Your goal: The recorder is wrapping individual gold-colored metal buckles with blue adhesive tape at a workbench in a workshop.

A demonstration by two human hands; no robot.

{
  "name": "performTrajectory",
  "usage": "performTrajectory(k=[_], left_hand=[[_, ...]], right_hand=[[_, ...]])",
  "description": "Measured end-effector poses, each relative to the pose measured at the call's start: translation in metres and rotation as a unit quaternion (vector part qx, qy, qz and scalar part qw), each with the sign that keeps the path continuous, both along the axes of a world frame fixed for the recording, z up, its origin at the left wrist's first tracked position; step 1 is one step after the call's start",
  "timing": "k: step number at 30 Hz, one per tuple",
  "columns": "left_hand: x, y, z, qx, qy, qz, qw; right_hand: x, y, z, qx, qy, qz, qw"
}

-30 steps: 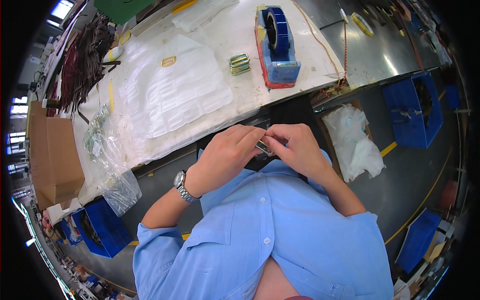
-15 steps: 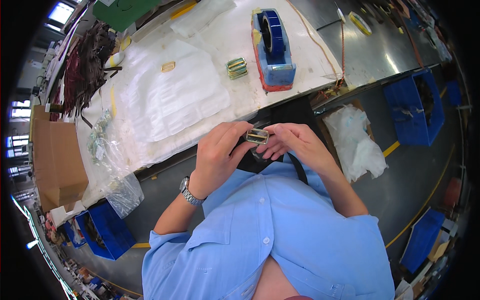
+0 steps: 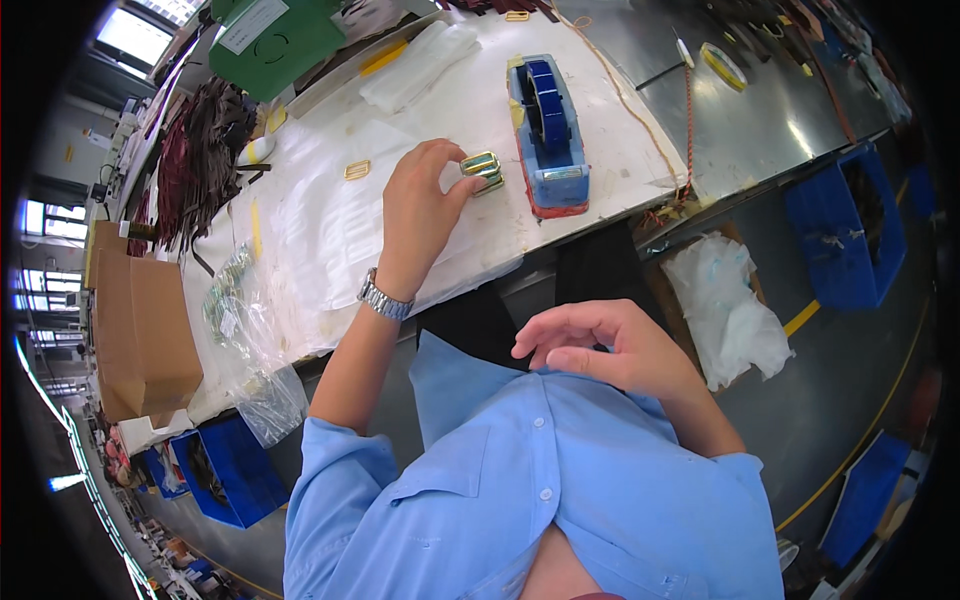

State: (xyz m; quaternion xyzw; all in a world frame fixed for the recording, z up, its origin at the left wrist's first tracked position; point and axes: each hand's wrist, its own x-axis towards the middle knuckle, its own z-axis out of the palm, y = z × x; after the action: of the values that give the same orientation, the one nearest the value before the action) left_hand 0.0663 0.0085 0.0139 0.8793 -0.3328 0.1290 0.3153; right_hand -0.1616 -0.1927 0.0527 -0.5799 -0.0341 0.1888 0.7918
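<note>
My left hand [image 3: 425, 195], with a metal watch on its wrist, reaches over the white work table. Its thumb and index finger pinch a gold-coloured metal slide buckle at the small stack of buckles [image 3: 484, 173]. In front of my shirt hovers my right hand [image 3: 600, 345], empty, its fingers loosely bent and thumb apart. Another slide buckle [image 3: 357, 170] lies alone on the white plastic sheet [image 3: 320, 225], left of my left hand.
Right of the stack stands a blue tape dispenser [image 3: 556, 175]. A cardboard box [image 3: 145, 330], clear plastic bag [image 3: 265, 400] and dark strap bundle [image 3: 205, 140] are at the left. Blue bins [image 3: 235, 475] sit below the table, and a white-bagged carton [image 3: 725, 300] at the right.
The buckle held before my chest by both hands is gone from there. My left hand has moved forward to the stack; my right hand has let go and drawn back toward my body.
</note>
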Motion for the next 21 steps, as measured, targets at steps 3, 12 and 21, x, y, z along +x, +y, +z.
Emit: performTrajectory(k=[3, 12, 21], left_hand=[[0.002, -0.002, 0.0, 0.016, 0.043, 0.003, 0.999], [0.0, 0.005, -0.011, 0.017, -0.001, -0.005, 1.0], [-0.015, 0.002, 0.017, -0.001, -0.049, -0.001, 0.999]], right_hand=[[-0.001, -0.004, 0.056, -0.011, -0.194, 0.087, 0.977], [-0.006, 0.011, 0.141, 0.062, -0.371, 0.128, 0.918], [0.001, -0.007, 0.086, -0.232, -0.252, -0.286, 0.895]])
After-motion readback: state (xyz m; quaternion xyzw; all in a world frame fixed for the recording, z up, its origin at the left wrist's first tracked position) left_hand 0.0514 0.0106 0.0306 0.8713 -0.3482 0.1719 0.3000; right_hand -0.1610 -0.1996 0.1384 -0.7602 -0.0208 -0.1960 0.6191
